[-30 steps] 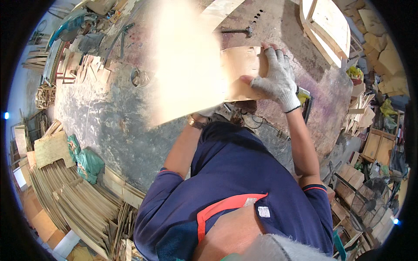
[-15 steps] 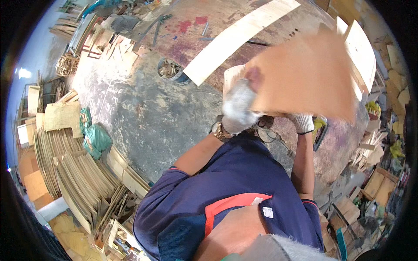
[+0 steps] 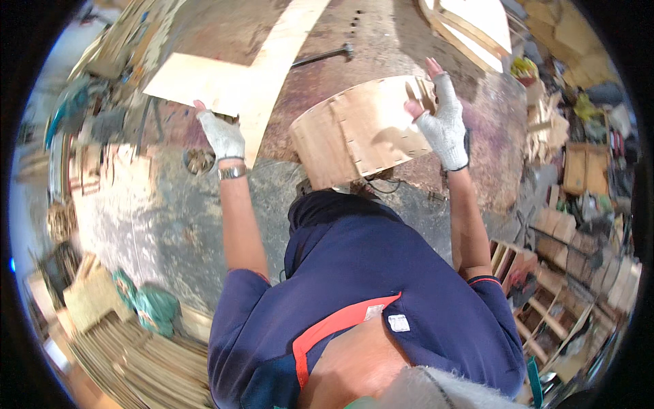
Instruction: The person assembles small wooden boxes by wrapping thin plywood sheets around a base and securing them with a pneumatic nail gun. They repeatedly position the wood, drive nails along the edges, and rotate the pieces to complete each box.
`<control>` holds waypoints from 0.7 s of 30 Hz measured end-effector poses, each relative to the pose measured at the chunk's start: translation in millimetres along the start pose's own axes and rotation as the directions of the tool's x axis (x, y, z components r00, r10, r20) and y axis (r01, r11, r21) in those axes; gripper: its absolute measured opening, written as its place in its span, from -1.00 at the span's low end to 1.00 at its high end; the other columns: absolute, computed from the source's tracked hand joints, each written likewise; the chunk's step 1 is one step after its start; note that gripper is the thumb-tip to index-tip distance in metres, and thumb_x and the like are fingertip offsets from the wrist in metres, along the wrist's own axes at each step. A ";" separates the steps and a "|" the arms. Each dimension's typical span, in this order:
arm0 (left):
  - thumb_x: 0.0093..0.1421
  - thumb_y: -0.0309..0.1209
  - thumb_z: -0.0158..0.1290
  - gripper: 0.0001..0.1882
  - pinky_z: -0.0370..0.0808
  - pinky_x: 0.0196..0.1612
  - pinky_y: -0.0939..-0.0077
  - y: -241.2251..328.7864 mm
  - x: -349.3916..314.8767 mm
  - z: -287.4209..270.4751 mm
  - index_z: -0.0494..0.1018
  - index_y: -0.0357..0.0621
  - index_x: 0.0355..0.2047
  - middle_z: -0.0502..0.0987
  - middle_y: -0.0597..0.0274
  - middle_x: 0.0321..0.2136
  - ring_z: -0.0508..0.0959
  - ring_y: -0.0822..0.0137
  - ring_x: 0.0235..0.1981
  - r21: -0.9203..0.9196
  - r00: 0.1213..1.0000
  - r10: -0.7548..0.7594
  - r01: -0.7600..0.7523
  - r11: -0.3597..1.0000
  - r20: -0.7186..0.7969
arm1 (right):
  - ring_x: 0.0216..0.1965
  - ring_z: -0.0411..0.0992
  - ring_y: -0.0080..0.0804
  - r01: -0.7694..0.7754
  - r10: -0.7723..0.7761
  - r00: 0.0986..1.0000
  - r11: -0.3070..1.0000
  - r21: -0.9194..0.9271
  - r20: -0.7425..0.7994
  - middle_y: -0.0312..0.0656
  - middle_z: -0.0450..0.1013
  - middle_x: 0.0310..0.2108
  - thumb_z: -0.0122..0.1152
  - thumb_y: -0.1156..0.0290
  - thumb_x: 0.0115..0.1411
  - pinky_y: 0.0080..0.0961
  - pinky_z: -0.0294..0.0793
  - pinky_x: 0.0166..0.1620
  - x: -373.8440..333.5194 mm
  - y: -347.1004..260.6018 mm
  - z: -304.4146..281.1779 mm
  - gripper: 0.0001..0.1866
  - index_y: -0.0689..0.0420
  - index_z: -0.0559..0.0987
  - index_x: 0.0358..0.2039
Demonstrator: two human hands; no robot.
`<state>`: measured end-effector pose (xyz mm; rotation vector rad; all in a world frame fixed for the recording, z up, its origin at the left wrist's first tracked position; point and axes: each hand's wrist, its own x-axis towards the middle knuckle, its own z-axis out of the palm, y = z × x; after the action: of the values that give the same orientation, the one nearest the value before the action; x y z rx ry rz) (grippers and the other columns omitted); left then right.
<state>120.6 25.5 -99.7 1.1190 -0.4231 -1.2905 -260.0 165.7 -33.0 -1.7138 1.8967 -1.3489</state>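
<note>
My left hand [image 3: 223, 136], in a light fingerless glove, is at the near edge of a pale plywood sheet [image 3: 194, 80] and appears to grip it; most of its fingers are hidden. My right hand [image 3: 444, 123], gloved the same way, is open with fingers apart beside the right end of a curved plywood frame [image 3: 368, 129]. Small fasteners dot the frame's seam and lower edge. It stands in front of my legs, and nothing shows in my right hand.
A long plywood strip [image 3: 283, 48] lies beyond, beside a hammer [image 3: 323, 56]. A bucket of scraps [image 3: 197, 162] stands near my left wrist. Another curved wooden piece [image 3: 477, 27] is at far right. Stacked thin boards [image 3: 143, 361] and a green bag [image 3: 153, 308] are at lower left.
The brown sheet over the frame has moved away, uncovering the frame. My left hand has reached out left to a pale sheet; my right has risen and opened. The view has shifted.
</note>
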 end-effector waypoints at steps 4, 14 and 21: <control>0.46 0.24 -0.04 -0.57 0.10 -0.58 0.64 -70.8 8.7 -19.2 0.39 0.26 -0.33 0.20 0.60 -0.63 0.21 0.61 -0.65 0.262 0.953 -0.300 0.280 0.924 0.039 | -0.15 0.54 -0.36 -0.273 0.343 0.880 0.932 0.241 -0.329 -0.10 0.59 -0.10 0.24 0.14 0.45 -0.46 0.49 0.03 -22.1 27.5 -5.3 -0.54 0.25 0.57 0.15; 0.34 0.53 -0.32 0.06 0.47 0.26 0.17 -110.6 -44.3 -17.2 0.42 -0.25 0.30 0.53 -0.01 0.23 0.53 0.05 0.20 0.321 0.589 -0.703 0.629 0.708 0.397 | 0.16 0.46 -0.27 -0.654 0.763 0.642 0.594 0.468 -0.072 -0.13 0.54 0.16 -0.05 -0.32 0.45 -0.38 0.26 0.33 -85.8 80.3 9.8 -0.17 0.23 0.55 0.29; 0.26 0.61 -0.33 0.19 0.35 0.40 0.00 -73.0 16.6 13.7 0.14 -0.20 0.49 0.31 -0.03 0.42 0.35 -0.03 0.39 0.655 0.420 -0.811 0.483 0.580 0.408 | 0.09 0.50 -0.19 -0.853 0.869 0.459 0.489 0.182 -0.182 0.03 0.60 0.01 -0.33 -0.56 0.37 -0.29 0.37 0.21 -61.2 21.7 -4.8 0.02 0.15 0.61 0.21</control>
<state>75.3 13.6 -159.7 1.2038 -0.9194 -2.4876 -260.6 219.2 -70.0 -0.2992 2.2910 -1.1458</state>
